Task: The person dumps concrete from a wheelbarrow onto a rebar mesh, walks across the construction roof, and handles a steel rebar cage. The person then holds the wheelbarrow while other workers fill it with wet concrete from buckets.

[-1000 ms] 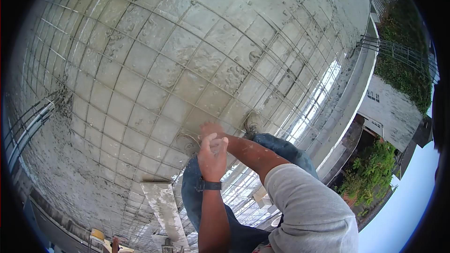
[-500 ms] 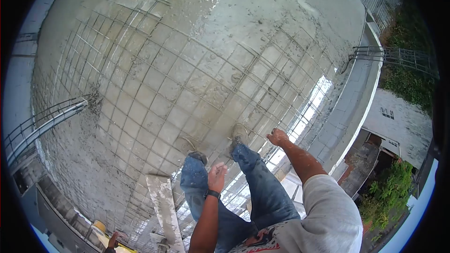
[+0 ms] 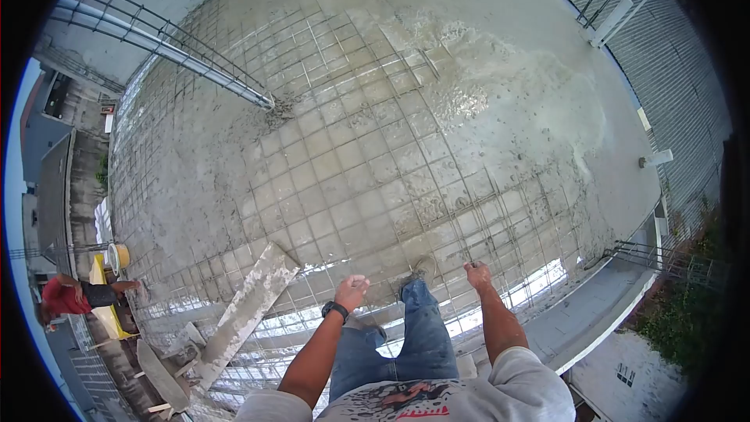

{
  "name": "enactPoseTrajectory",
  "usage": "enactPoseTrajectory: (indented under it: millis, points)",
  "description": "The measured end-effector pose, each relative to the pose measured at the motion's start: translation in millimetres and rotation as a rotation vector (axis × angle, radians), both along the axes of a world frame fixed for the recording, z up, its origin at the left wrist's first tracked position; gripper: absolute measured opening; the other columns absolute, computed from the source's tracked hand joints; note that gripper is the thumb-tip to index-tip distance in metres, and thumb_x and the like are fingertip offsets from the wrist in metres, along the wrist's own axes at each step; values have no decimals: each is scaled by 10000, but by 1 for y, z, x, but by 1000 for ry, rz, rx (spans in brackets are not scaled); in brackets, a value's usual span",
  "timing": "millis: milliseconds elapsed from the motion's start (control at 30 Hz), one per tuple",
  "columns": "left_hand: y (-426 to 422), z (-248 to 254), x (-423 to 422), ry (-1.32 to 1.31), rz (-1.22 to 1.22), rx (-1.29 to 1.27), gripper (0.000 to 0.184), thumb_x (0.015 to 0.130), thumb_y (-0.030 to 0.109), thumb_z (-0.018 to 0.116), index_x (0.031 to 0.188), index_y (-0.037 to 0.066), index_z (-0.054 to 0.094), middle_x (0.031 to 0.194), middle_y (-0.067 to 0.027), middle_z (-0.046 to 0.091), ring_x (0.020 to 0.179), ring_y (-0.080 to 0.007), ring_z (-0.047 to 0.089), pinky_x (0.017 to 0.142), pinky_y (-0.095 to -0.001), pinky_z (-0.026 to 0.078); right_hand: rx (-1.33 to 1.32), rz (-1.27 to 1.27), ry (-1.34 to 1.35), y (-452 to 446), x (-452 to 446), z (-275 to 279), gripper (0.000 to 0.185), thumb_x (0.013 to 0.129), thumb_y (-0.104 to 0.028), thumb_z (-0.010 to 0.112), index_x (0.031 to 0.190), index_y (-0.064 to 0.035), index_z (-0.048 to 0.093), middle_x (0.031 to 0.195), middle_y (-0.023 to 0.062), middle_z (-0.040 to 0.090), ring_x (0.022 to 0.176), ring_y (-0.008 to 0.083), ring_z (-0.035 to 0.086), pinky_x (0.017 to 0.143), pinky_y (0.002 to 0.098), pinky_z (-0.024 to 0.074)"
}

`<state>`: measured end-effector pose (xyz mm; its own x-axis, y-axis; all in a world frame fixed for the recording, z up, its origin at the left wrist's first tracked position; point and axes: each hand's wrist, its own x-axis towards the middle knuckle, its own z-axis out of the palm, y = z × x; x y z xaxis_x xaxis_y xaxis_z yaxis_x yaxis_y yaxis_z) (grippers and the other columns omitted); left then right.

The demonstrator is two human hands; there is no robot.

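My left hand [image 3: 351, 291], with a dark wristwatch [image 3: 334, 311], hangs in the air over the rebar mesh [image 3: 328, 187], fingers loosely bent and apart, with nothing in it. My right hand [image 3: 477, 276] hangs to the right, its fingers curled in and nothing seen in them. Neither touches the mesh. Below them are my legs in wet blue jeans [image 3: 426, 316]; one muddy boot [image 3: 424, 266] stands on the mesh. Wet grey concrete [image 3: 516, 109] covers the far part of the mesh.
A concrete-smeared plank [image 3: 250, 309] lies on the mesh at left. Upright rebar with pale pipes [image 3: 172, 55] rises at upper left. Beyond the left edge are a person in a red shirt [image 3: 66, 295] and a yellow round container [image 3: 119, 256]. A block edge [image 3: 582, 320] borders the right.
My view has turned, so the plank and upright rebar sit higher in it. My left hand has risen away from my knee, and my legs have shifted as in a step.
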<state>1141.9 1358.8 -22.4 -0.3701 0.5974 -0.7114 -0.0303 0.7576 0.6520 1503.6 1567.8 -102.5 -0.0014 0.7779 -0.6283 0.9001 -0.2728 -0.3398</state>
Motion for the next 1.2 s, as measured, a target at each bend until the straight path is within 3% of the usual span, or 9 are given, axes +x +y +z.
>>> enactPoseTrajectory:
  millis: [100,267,433,500,667,867,900,1133,1200]
  points:
    - [-80,-29,-35,26,157,81,418,854,318,670,1094,-15,593,976,-138,686,836,-179,661,751,-314,524,7,50,5,-6,-48,23,518,823,-450,642,1013,31,656,1030,252,651,1016,382,615,887,423,471]
    - [-232,22,-70,-13,391,8,371,856,267,678,1060,-31,599,948,-142,675,798,-182,669,646,-275,543,47,209,103,-42,-140,59,518,822,-463,629,1004,20,672,1027,250,652,1026,374,613,895,421,469]
    - [-490,-37,-80,17,668,-150,311,836,252,675,1001,-6,622,870,-125,676,707,-191,660,600,-325,532,68,473,94,-138,-229,133,489,815,-465,627,996,-15,688,1025,239,656,1014,370,617,900,420,466]
    - [-561,5,-70,-160,916,-315,302,884,265,612,1091,49,568,918,-111,657,669,-246,650,520,-394,481,54,606,121,-164,-249,124,494,813,-480,621,1008,-31,689,1040,235,653,1029,369,610,913,416,460]
    - [-737,8,-49,-266,1113,-399,207,859,234,633,963,69,564,802,-89,631,590,-219,611,441,-360,438,31,706,17,-222,-299,159,560,807,-507,618,1008,13,679,1065,255,640,1069,372,592,943,416,450]
    - [-738,39,-32,-221,1383,-357,187,858,234,614,973,101,549,778,-75,603,548,-212,539,458,-338,408,-12,807,-130,-240,-336,170,698,785,-550,629,1108,70,616,1191,301,567,1158,388,539,996,420,421]
    - [-739,34,-35,-387,1431,-244,209,854,236,612,1011,110,556,809,-67,610,556,-202,530,486,-343,431,20,831,-107,-244,-344,173,720,783,-553,631,1139,72,599,1209,305,555,1162,389,537,997,420,422]
    - [-691,18,-63,-364,1073,-189,211,899,236,593,1067,110,580,947,-66,648,758,-197,645,548,-363,483,295,824,20,-280,-428,144,809,790,-599,614,1267,48,517,1160,261,603,1097,365,585,939,431,476]
    - [-695,30,-82,-333,1038,-163,185,910,206,586,1069,112,586,936,-47,651,761,-185,650,550,-345,484,64,818,7,-284,-457,110,785,765,-630,615,1158,50,599,1163,264,600,1089,375,584,958,418,458]
